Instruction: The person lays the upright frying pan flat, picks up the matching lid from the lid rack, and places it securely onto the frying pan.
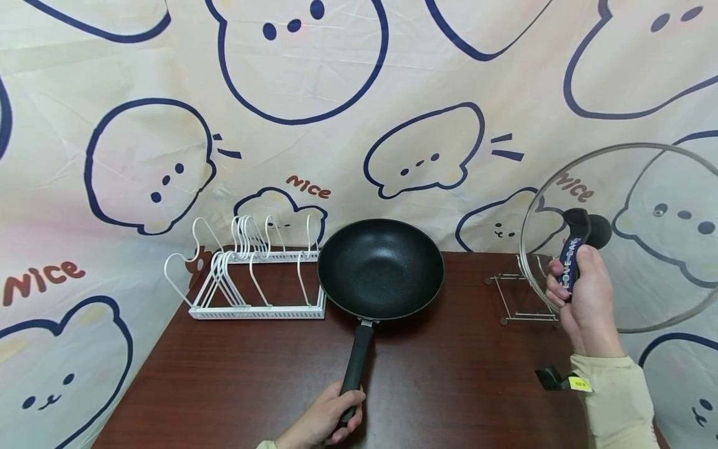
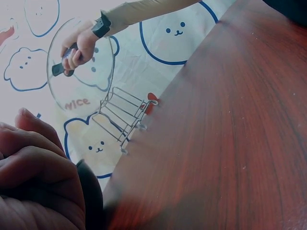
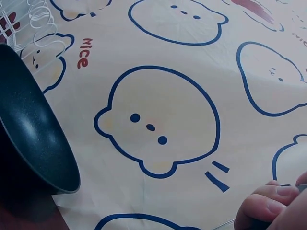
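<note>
My left hand [image 1: 331,411] grips the handle of a black frying pan [image 1: 381,268] by its near end. The pan's dark inside faces me; whether its base touches the table, I cannot tell. At the right, my right hand [image 1: 589,299] holds the black handle of a clear glass lid [image 1: 662,274]. Steeply tilted, the lid is raised beside a small metal wire rack [image 1: 507,298] and partly overlaps it in the head view. In the left wrist view the lid [image 2: 57,91] hangs from the right hand [image 2: 81,50], near the wire rack [image 2: 122,115].
A white rack [image 1: 258,314] with several upright wire loops stands left of the pan, close to its rim. All of this is on or over a brown wooden table [image 1: 449,380]. Behind it hangs a pale cloth [image 1: 336,156] printed with blue-outlined cartoon bears.
</note>
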A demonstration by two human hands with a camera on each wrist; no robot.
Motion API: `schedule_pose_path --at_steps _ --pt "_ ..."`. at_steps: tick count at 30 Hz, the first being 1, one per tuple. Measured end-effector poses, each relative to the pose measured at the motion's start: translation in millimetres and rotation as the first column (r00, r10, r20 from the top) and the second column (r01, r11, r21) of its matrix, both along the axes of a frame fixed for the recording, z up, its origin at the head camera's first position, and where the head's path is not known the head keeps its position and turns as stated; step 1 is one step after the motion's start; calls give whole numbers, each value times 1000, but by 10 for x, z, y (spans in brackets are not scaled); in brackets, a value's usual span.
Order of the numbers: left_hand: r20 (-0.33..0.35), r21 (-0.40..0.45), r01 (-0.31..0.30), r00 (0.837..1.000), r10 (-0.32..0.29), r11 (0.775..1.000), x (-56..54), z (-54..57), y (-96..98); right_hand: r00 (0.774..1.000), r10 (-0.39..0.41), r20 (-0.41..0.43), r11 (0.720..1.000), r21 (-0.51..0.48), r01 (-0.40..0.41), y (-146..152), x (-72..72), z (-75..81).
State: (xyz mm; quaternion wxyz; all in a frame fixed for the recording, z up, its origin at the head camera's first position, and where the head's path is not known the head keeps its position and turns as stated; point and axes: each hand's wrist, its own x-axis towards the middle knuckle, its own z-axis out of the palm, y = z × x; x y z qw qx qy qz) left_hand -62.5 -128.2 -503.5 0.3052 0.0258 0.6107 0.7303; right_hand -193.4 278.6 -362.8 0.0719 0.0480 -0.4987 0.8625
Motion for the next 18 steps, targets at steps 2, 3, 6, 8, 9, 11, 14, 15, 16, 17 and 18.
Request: schedule_pose_path --at_steps 2,3,6,8,9,11,14,15,16,17,18 --pt "-2 6 2 1000 -2 1000 -2 1 -2 1000 0 -9 1000 4 0 1 1 18" --pt "-4 8 2 1000 -2 1000 -3 2 -2 1000 0 -13 1000 7 0 1 3 28" --pt "3 22 1 1000 -1 1000 -6 3 -2 1000 -2 -18 1000 20 2 -5 11 51" --pt "7 26 -1 1000 0 1000 -6 3 0 1000 -7 -19 999 31 8 -14 21 61" --pt "10 27 -2 1000 1 1000 -7 2 1 1000 -9 -20 999 35 10 -19 29 66" --pt "11 26 -2 1000 2 1000 -7 1 3 1000 -6 -23 999 36 7 -30 42 76" --pt "10 20 -4 1000 4 1000 -7 0 4 999 26 -30 1000 16 -26 -47 62 92" --pt "11 19 -4 1000 4 1000 -6 -1 4 999 40 -33 999 7 -39 -53 68 97" --pt "11 18 -4 1000 4 1000 -5 -2 4 998 52 -35 999 -2 -52 -60 72 102" --pt "12 16 -5 1000 4 1000 -4 -3 4 997 62 -36 998 -6 -62 -67 78 107" --pt "14 17 -4 1000 4 1000 -3 -4 3 997 73 -39 997 -14 -73 -73 80 110"
